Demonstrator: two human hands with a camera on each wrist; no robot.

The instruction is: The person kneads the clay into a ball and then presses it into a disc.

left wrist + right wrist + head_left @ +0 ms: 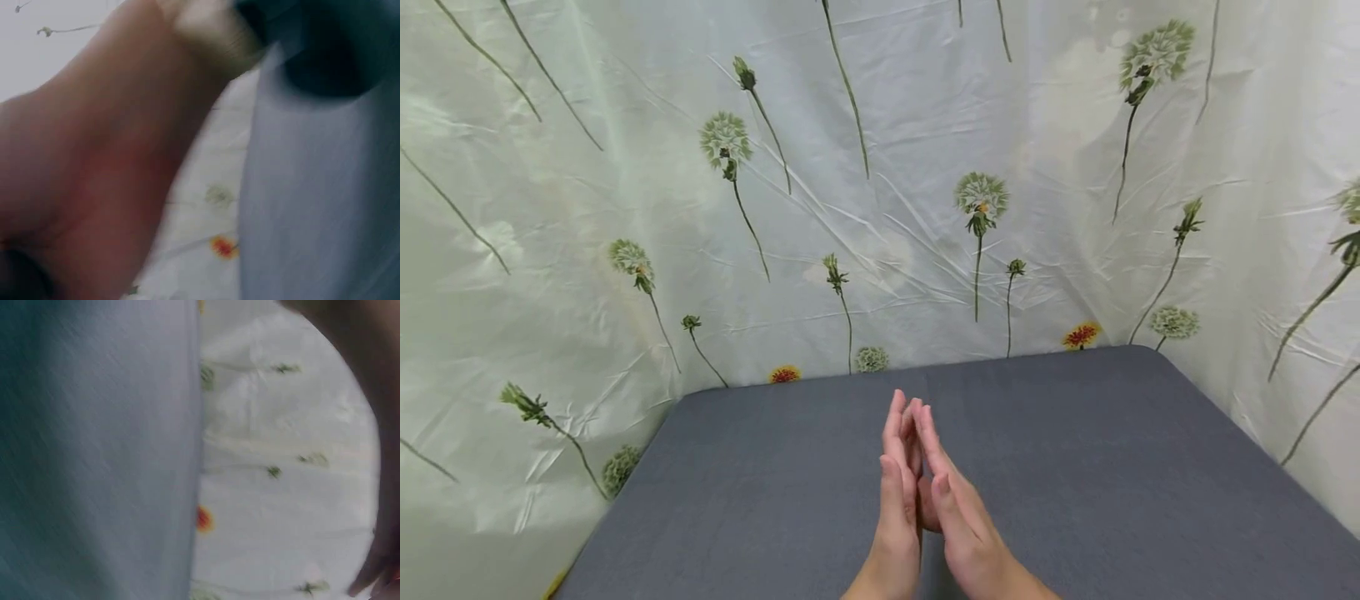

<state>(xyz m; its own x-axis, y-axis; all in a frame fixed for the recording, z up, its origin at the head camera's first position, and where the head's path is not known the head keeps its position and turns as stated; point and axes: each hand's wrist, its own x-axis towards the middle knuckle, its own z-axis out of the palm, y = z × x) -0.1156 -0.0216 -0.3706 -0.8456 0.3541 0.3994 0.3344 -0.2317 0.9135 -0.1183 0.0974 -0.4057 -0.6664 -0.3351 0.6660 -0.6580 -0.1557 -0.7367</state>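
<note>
In the head view both hands are raised above the grey surface, near the middle of its front part. My left hand (897, 508) and my right hand (966, 521) face each other palm to palm, fingers pointing up and away. Their fingers are mostly straight and meet or nearly meet around the tips, while a gap shows lower down between the palms. No object is visible between them. Blurred skin of a hand or wrist (119, 144) fills the left of the left wrist view. Along the right edge of the right wrist view runs a dark, blurred stretch of skin (381, 369).
A grey padded-looking surface (760, 475) with rounded far corners spreads beneath the hands. Behind it and at both sides hangs a creased, pale curtain (895, 225) printed with dandelions and orange flowers.
</note>
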